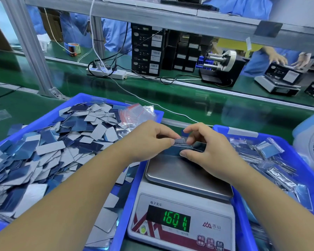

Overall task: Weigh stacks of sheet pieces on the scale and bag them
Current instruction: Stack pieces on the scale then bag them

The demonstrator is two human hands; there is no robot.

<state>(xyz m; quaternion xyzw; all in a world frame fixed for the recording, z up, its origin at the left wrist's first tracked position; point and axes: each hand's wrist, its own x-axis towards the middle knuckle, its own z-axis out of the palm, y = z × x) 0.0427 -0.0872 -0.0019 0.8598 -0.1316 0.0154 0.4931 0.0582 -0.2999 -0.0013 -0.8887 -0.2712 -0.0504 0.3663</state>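
- Head view: both hands are working over the far end of the scale's steel pan (187, 176). The left hand (149, 140) is pinching the left end of a small stack of sheet pieces (187, 146) between thumb and curled fingers, and the right hand (207, 151) is gripping the right end, thumb in front and fingers curled over the top.
- The stack is sitting just above or on the pan's back edge; whether its full weight is resting there cannot be told, since the hands are covering it.
- The display (168, 221) is showing green digits that are reading roughly 160, though the last digit is looking unsettled.
- Judged from this, the step in hand is squaring the stack and trimming its count to a target weight. To do it well, the fingers should be letting go completely before the reading is trusted, because any pressing will be inflating the number.
- Pieces should be lifted off or added one at a time, edges kept flush so the stack will be sliding into a bag cleanly.
- Loose pieces are lying heaped in the left blue tray (98, 99), with empty zip bags (136, 113) at its far corner; filled bags are piling in the right blue tray (223, 128).
- The scale is standing between the two trays on the green counter (188, 98).
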